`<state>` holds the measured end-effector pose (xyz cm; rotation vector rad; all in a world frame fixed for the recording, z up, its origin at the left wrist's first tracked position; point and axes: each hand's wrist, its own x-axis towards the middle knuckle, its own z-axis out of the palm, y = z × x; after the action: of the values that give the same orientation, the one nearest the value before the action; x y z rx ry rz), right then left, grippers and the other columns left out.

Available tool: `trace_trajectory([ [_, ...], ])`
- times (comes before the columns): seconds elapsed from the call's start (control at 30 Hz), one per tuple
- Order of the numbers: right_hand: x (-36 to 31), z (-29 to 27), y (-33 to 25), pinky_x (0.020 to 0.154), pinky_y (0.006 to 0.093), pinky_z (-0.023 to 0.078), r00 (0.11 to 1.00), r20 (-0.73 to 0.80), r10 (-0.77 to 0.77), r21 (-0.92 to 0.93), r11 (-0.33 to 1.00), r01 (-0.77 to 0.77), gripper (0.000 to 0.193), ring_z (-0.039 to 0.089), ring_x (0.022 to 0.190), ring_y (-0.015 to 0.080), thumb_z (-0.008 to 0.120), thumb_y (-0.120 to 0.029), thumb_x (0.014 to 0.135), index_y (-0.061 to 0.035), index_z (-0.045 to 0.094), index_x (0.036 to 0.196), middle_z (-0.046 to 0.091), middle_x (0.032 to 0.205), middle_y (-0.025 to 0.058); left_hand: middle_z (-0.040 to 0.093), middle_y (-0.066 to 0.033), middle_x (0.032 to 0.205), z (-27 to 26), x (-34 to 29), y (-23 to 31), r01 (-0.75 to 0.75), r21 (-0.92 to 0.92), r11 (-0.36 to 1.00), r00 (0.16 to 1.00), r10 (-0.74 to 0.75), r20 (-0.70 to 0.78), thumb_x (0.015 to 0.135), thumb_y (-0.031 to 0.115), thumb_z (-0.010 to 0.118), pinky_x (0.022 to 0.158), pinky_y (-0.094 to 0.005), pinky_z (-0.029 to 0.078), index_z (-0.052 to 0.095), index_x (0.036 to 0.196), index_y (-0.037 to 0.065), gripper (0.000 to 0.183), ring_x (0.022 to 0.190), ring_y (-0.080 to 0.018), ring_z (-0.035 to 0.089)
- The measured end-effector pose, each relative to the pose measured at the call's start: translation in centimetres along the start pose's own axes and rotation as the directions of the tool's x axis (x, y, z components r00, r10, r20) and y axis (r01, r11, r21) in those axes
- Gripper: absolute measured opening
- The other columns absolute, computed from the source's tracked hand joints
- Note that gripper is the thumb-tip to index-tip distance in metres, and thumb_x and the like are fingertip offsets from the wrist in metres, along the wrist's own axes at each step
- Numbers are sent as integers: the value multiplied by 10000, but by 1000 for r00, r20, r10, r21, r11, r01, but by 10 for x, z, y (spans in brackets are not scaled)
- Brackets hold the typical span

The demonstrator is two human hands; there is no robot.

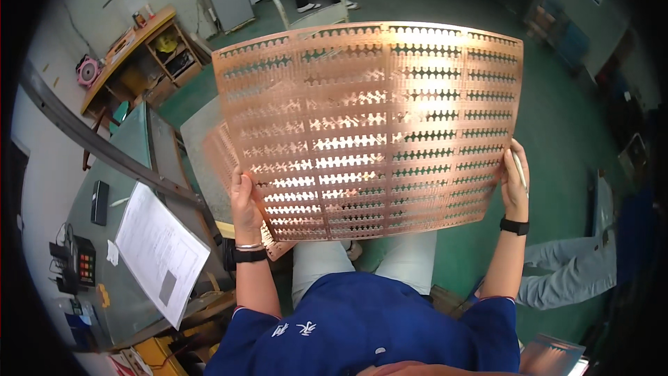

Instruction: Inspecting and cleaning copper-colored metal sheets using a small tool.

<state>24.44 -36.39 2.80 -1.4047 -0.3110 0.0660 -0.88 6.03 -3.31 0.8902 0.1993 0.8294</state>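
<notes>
A: What is the biggest thing around the person?
B: The green floor [557, 146]. Next comes the table [132, 306] at the person's left.

A: And the copper sheet [388, 125]?
B: It's a broad, thin panel with rows of scalloped slots, held up in front of the body, above the lap. Its lower edge bows downward, and part of another copper sheet [219, 150] shows behind its left side.

A: Where does it sit relative to the hands?
B: Right between them. Each hand is at a side edge, below the middle, so most of the panel rises past both hands.

A: Anything smaller before the hands?
B: White paper [163, 251] on the table, well apart from the left hand [245, 202].

A: How is that hand set?
B: Closed on the left edge, thumb in front; the fingers behind are hidden.

A: And the right hand [515, 177]?
B: Curled at the right edge, gripping it. I cannot tell how its fingers lie on the back.

A: What about the small things?
B: A dark wristband [515, 226] on the right wrist, then a slim, pale pen [520, 167] lying along the right hand, just beside the sheet's edge.
</notes>
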Motion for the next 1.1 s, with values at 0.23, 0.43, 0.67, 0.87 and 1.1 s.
trace_trajectory([
  [0.23,12,-24,13,809,229,432,988,7,-152,144,978,149,258,520,905,71,537,-133,910,-79,490,1158,546,1001,-13,588,-43,1094,4,4,7,-212,60,975,970,202,136,908,88,525,881,-293,436,529,1114,99,207,1005,-127,542],
  [0.43,61,-62,65,975,406,362,848,421,-322,581,814,21,326,406,1196,182,403,-247,955,-97,432,1243,400,1329,64,501,-133,1249,8,38,-6,-415,256,873,862,286,419,885,133,553,987,-400,403,510,1129,107,249,1183,-235,462],
  [0.67,-23,-27,60,1027,454,331,969,192,-155,810,582,-67,397,351,1280,211,350,-316,968,-101,394,1298,338,1414,83,546,-172,1131,60,5,-9,199,-84,976,980,-200,4,903,49,443,767,-296,571,381,1239,13,344,958,-200,617],
  [0.87,-56,-9,56,1026,455,334,994,107,-37,813,578,-66,414,352,1279,213,343,-329,966,-100,383,1309,339,1413,84,543,-165,1165,36,-4,-15,264,6,964,953,-262,150,896,61,467,781,-321,560,407,1234,1,349,947,-203,619],
  [1.1,-67,-3,51,1024,455,337,994,106,-19,809,584,-75,435,354,1277,217,335,-345,965,-98,371,1321,340,1412,86,519,-158,1201,33,-11,-12,358,-176,917,931,-335,147,926,53,396,824,-342,544,366,1276,25,352,1024,-215,587],
])
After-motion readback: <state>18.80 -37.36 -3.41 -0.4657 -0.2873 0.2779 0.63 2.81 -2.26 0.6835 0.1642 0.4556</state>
